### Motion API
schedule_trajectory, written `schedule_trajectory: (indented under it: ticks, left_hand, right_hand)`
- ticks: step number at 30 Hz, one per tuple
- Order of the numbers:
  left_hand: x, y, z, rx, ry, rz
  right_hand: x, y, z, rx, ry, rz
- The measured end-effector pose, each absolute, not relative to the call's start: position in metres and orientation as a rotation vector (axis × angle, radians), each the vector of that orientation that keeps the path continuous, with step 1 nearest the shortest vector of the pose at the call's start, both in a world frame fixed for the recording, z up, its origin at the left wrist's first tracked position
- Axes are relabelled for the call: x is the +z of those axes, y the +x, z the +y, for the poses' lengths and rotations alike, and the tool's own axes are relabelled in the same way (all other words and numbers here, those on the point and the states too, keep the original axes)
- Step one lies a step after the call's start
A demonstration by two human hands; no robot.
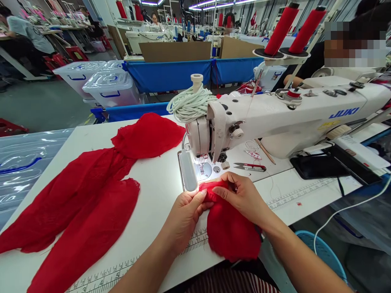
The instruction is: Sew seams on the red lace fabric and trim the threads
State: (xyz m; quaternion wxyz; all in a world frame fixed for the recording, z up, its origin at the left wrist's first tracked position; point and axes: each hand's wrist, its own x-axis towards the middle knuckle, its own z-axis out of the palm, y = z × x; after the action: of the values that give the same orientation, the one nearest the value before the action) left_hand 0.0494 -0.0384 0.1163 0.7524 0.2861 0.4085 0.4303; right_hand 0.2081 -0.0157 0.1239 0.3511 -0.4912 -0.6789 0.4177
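A piece of red fabric (pixel 233 232) hangs from both my hands over the table's front edge, just in front of the sewing machine (pixel 275 110). My left hand (pixel 187 213) pinches its gathered upper edge between thumb and fingers. On the other side, my right hand (pixel 238 193) is closed on the same edge, thumb on top. The lit needle area and metal plate (pixel 204 170) lie a little beyond my fingers. More red fabric pieces (pixel 88 175) spread across the left of the table, apart from my hands.
Red-handled thread snips (pixel 250 167) and a wooden stick (pixel 265 151) lie beside the machine. A black phone-like object (pixel 314 166) rests at right. Red thread cones (pixel 281 30) stand above. Lidded plastic boxes (pixel 110 87) stand behind left; a blue basket (pixel 324 248) sits below right.
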Motion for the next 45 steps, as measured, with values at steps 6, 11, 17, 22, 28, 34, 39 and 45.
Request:
schedule_trajectory:
  ticks: [6, 11, 17, 22, 28, 34, 39, 45]
  left_hand:
    - [0.115, 0.05, -0.038, 0.945, 0.59, 0.89]
    - [0.115, 0.05, -0.039, 0.914, 0.638, 0.914]
    - [0.111, 0.052, -0.04, 0.985, 0.681, 0.915]
    - [0.112, 0.052, -0.041, 1.027, 0.722, 0.962]
    - [0.107, 0.051, -0.041, 1.04, 0.775, 1.068]
    - [0.112, 0.052, -0.04, 1.101, 0.814, 1.071]
    - [0.118, 0.052, -0.041, 1.148, 1.024, 1.342]
    - [0.114, 0.048, -0.043, 0.882, 1.023, 1.34]
  right_hand:
    - [0.121, 0.204, -0.014, 0.961, -1.244, -1.646]
    - [0.12, 0.205, -0.015, 0.88, -1.288, -1.64]
    - [0.133, 0.214, -0.026, 1.026, -1.04, -1.973]
    - [0.13, 0.219, -0.022, 1.036, -1.158, -1.844]
    - [0.129, 0.223, -0.02, 1.335, -1.181, -1.79]
    - [0.137, 0.226, -0.019, 1.259, -1.159, -1.868]
    - [0.13, 0.216, -0.02, 0.947, -1.224, -2.048]
    - [0.113, 0.206, -0.033, 0.177, -1.171, -1.917]
